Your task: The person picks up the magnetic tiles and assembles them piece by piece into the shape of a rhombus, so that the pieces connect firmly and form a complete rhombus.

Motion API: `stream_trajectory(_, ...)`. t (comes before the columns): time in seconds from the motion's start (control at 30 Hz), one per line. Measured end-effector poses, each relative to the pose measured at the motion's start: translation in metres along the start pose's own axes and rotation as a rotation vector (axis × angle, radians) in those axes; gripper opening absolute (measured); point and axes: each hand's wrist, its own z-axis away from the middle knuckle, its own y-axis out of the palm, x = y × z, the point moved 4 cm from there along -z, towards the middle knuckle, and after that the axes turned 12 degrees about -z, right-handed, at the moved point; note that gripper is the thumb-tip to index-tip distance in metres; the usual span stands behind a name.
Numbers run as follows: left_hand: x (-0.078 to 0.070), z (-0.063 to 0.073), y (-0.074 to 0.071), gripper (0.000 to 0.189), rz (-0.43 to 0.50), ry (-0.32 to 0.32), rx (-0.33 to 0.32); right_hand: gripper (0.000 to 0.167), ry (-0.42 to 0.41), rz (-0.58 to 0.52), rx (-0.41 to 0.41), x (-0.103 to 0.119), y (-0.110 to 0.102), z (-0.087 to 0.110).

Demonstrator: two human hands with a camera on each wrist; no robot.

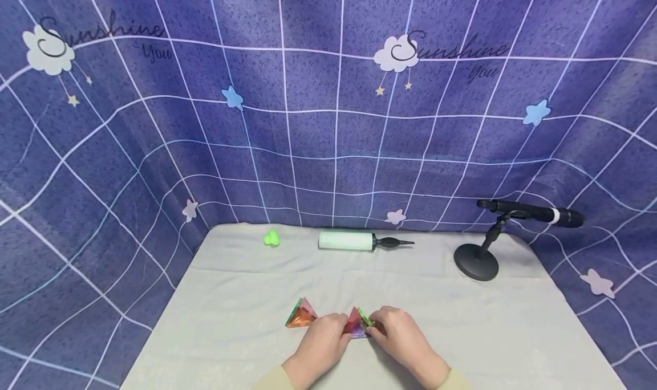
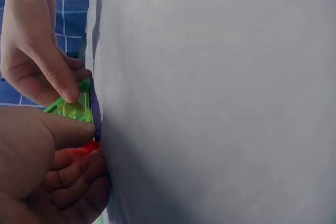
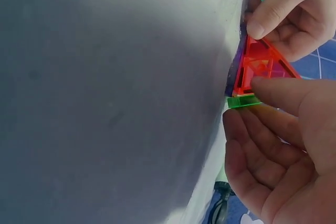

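Translucent triangular magnetic tiles stand joined in a small pyramid shape on the cloth, between the two hands. A red tile (image 3: pixel 257 66) leans up on one side, a green tile (image 2: pixel 77 107) on the other, over a purple tile (image 3: pixel 234 74) lying flat. My left hand (image 1: pixel 323 337) pinches the red tile at its left edge. From the right, my right hand (image 1: pixel 402 340) pinches the green tile between thumb and fingers. Just left of the left hand sits a second tile pyramid (image 1: pixel 299 316) with orange, green and pink faces, partly hidden by that hand.
Along the back of the white-covered table (image 1: pixel 231 281) lie a bright green small object (image 1: pixel 272 239) and a pale hand pump (image 1: pixel 346 241) with a black nozzle. A black microphone on a round stand (image 1: pixel 476 261) is at the back right. Blue patterned curtain (image 1: pixel 308 128) surrounds the table.
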Motion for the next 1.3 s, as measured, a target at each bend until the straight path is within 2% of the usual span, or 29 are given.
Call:
stream_trajectory(0.2, 0.004, 0.001, 0.0, 0.026, 0.048, -0.01, 0.018, 0.015, -0.004, -0.039, 0.019, 0.001, -0.004, 0.002)
stream_trajectory(0.37, 0.007, 0.004, -0.008, 0.018, 0.088, 0.001, 0.033, 0.033, -0.014, -0.025, 0.07, 0.001, -0.008, 0.001)
stream_trajectory(0.5, 0.011, 0.006, -0.022, 0.023, 0.099, 0.047, -0.034, 0.041, -0.066, -0.005, 0.067, 0.0, -0.01, -0.001)
stream_trajectory(0.67, 0.026, 0.005, -0.044, 0.025, 0.074, 0.076, -0.148, 0.048, -0.176, 0.016, 0.024, 0.002, -0.011, -0.005)
stream_trajectory(0.83, 0.054, 0.002, -0.071, 0.025, 0.055, 0.078, -0.254, 0.051, -0.24, 0.003, 0.037, 0.004, -0.009, -0.011)
stream_trajectory(0.93, 0.076, 0.0, -0.078, 0.029, 0.043, 0.047, -0.285, 0.055, -0.288, -0.011, 0.038, 0.004, -0.008, -0.014)
stream_trajectory(1.03, 0.099, -0.001, -0.078, 0.03, 0.03, -0.017, -0.262, 0.058, -0.349, -0.029, 0.039, 0.006, -0.006, -0.017)
stream_trajectory(1.17, 0.124, 0.004, -0.069, 0.033, 0.043, -0.11, -0.174, 0.058, -0.406, -0.057, 0.071, 0.006, -0.003, -0.02)
stream_trajectory(1.23, 0.131, 0.007, -0.063, 0.036, 0.064, -0.116, -0.129, 0.057, -0.419, -0.057, 0.09, 0.006, -0.001, -0.02)
stream_trajectory(1.3, 0.134, 0.011, -0.057, 0.041, 0.09, -0.089, -0.082, 0.054, -0.419, -0.057, 0.107, 0.006, 0.0, -0.021)
